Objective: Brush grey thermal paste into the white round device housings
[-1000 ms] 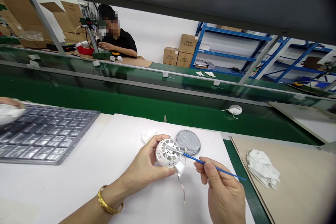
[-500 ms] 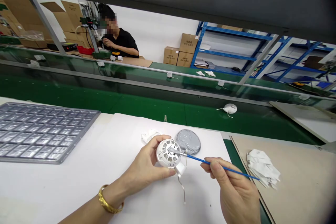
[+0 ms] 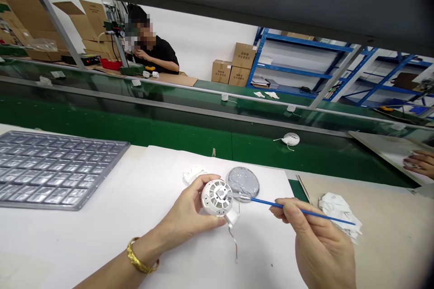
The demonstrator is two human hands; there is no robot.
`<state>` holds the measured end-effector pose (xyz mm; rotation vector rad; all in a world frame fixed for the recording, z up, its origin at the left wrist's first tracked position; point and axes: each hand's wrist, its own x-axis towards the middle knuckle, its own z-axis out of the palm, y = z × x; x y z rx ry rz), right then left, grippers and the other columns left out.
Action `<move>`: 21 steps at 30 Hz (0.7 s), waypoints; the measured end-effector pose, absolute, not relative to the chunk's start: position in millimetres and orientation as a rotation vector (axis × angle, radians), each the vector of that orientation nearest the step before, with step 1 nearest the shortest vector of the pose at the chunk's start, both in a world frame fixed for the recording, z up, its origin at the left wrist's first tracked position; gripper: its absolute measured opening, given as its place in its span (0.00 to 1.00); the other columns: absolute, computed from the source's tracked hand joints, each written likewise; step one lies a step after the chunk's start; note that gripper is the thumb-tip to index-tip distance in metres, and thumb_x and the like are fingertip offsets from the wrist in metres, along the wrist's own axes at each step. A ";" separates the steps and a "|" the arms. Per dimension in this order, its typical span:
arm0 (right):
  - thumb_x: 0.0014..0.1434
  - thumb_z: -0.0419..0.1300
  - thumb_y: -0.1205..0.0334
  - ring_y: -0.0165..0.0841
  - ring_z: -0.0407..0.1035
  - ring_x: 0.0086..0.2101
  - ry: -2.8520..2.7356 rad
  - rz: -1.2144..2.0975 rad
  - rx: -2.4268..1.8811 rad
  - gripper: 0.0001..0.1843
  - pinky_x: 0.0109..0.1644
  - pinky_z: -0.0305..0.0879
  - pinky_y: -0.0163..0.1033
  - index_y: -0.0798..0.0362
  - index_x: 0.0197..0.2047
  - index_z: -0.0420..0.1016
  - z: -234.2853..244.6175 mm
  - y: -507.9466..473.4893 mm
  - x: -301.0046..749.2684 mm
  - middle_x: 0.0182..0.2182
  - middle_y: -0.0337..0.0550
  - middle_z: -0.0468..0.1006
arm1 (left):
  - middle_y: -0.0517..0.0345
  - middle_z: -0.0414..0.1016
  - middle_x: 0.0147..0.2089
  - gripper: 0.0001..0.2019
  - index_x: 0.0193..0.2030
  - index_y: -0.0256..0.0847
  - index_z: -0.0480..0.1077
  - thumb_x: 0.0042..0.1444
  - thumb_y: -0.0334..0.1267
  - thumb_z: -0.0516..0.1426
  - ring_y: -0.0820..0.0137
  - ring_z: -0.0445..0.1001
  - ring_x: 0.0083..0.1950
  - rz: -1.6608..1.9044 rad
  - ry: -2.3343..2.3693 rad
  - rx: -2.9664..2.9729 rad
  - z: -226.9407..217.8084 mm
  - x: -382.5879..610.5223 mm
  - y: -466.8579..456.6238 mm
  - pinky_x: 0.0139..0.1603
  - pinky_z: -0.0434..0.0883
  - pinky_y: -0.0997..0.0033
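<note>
Blue brush (image 3: 301, 209) at white vented housing (image 3: 217, 197)

Head view: the left hand (image 3: 185, 210) cups the white vented housing, its fingers (image 3: 206, 222) curled beneath and thumb pressed over the top edge. A gold bangle (image 3: 139, 256) circles that wrist. The right hand (image 3: 322, 244) pinches the blue brush between thumb and fingers (image 3: 288, 205), its metal tip reaching the middle of the housing. Just past the left fingertips lie a grey-smeared disc (image 3: 243, 182) and a white scrap (image 3: 194, 174). Well left of them sits a plastic blister tray (image 3: 57, 169). Beyond the right fingers, white pieces (image 3: 339, 212) lie on cardboard (image 3: 383, 235), and a co-worker's hand (image 3: 417, 164) shows at the far right.
</note>
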<state>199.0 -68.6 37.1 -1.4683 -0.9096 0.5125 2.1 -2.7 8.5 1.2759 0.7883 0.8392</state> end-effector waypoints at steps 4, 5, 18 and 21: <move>0.51 0.63 0.51 0.37 0.72 0.34 -0.918 0.517 -1.467 0.13 0.39 0.72 0.39 0.53 0.28 0.79 39.4 -67.7 195.6 0.33 0.46 0.78 | 0.57 0.64 0.54 0.29 0.52 0.47 0.60 0.44 0.27 0.64 0.64 0.66 0.55 0.844 0.792 1.288 7.8 2.9 -2.4 0.50 0.66 0.68; 0.52 0.63 0.51 0.37 0.72 0.34 -0.933 0.510 -1.474 0.13 0.39 0.72 0.40 0.53 0.28 0.79 38.5 -67.3 196.0 0.33 0.46 0.78 | 0.57 0.64 0.53 0.29 0.52 0.47 0.61 0.44 0.27 0.64 0.63 0.66 0.54 0.846 0.792 1.292 7.6 2.9 -2.6 0.50 0.66 0.68; 0.56 0.59 0.68 0.40 0.71 0.34 -1.316 0.206 -1.111 0.06 0.36 0.69 0.46 0.50 0.34 0.77 25.6 -69.2 190.0 0.30 0.44 0.76 | 0.58 0.66 0.50 0.29 0.52 0.47 0.59 0.45 0.27 0.64 0.66 0.68 0.51 0.819 0.751 1.250 7.6 0.9 -2.9 0.50 0.66 0.68; 0.56 0.58 0.71 0.39 0.70 0.32 -1.392 0.143 -1.024 0.09 0.35 0.67 0.47 0.50 0.36 0.77 19.4 -70.7 186.2 0.30 0.44 0.76 | 0.58 0.66 0.49 0.29 0.52 0.46 0.59 0.44 0.26 0.64 0.67 0.68 0.50 0.821 0.711 1.209 9.0 0.6 -3.1 0.49 0.65 0.69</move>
